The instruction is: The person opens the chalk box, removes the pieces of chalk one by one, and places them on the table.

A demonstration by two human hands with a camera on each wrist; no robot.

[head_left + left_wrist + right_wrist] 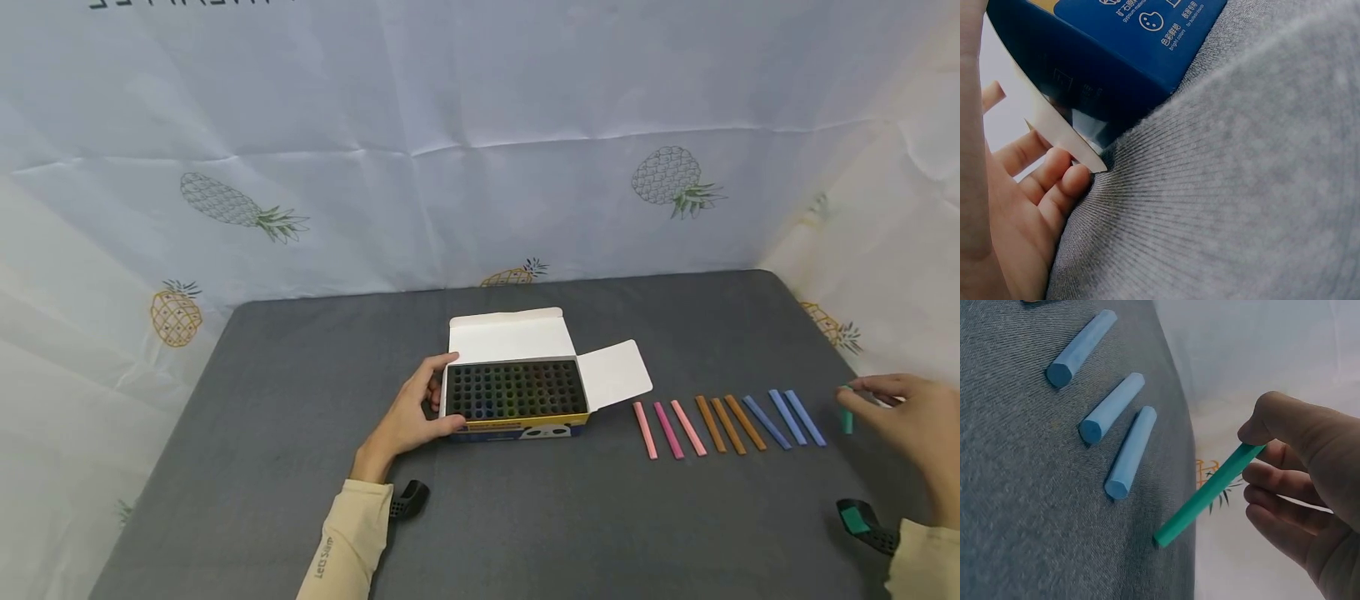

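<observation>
Left hand (411,417) clasps the left end of the open chalk box (517,400), fingers curled round its side on the grey cloth (300,417). Right hand (911,421) pinches a green chalk stick (847,417) between thumb and fingers, above the cloth just right of the row: three pink sticks (667,429), three orange sticks (727,423), three blue sticks (787,418)

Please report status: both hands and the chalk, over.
Left hand holds chalk box. Right hand pinches green chalk, above table by blue sticks. Nothing in the way.
</observation>
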